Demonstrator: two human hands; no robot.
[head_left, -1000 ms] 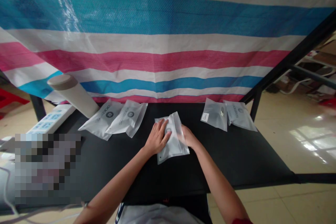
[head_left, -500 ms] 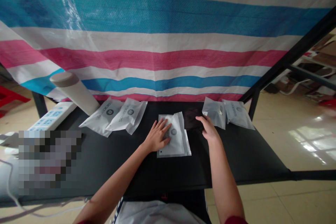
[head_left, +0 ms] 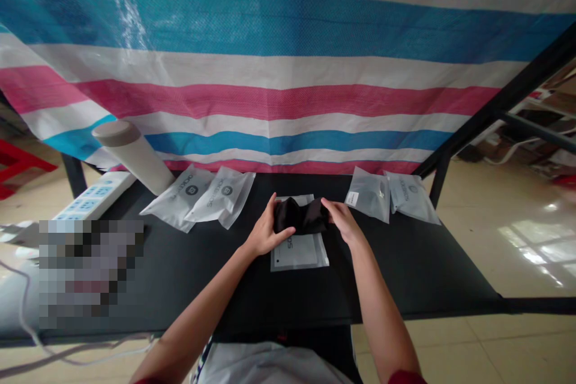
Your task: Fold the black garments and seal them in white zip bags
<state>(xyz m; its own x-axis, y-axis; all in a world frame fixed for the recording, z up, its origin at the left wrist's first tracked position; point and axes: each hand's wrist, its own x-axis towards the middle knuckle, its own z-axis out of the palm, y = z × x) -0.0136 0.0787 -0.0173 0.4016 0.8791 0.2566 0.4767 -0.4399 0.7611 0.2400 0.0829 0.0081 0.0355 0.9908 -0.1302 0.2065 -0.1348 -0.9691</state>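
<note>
A folded piece of black cloth [head_left: 302, 216] is held over the middle of the dark table, its exact kind not clear. My left hand [head_left: 266, 229] grips its left end, thumb in front and fingers behind. At the right end, my right hand [head_left: 342, 219] pinches the cloth's edge. Beneath the cloth lies a flat, frosted zip bag [head_left: 300, 257] with printed lettering, its upper part mostly covered.
Two filled frosted bags, a nearer one [head_left: 220, 198] overlapping another [head_left: 180, 197], lie left. Two more, a labelled bag [head_left: 369, 195] and a printed bag [head_left: 413, 197], lie right. A white bottle [head_left: 135, 156] and a power strip [head_left: 96, 198] stand at the left; a striped sheet [head_left: 279, 102] hangs behind.
My right hand has brought the black cloth left, from beside the flat bag to over it. My left hand has come off the bag's surface and taken hold of the cloth.
</note>
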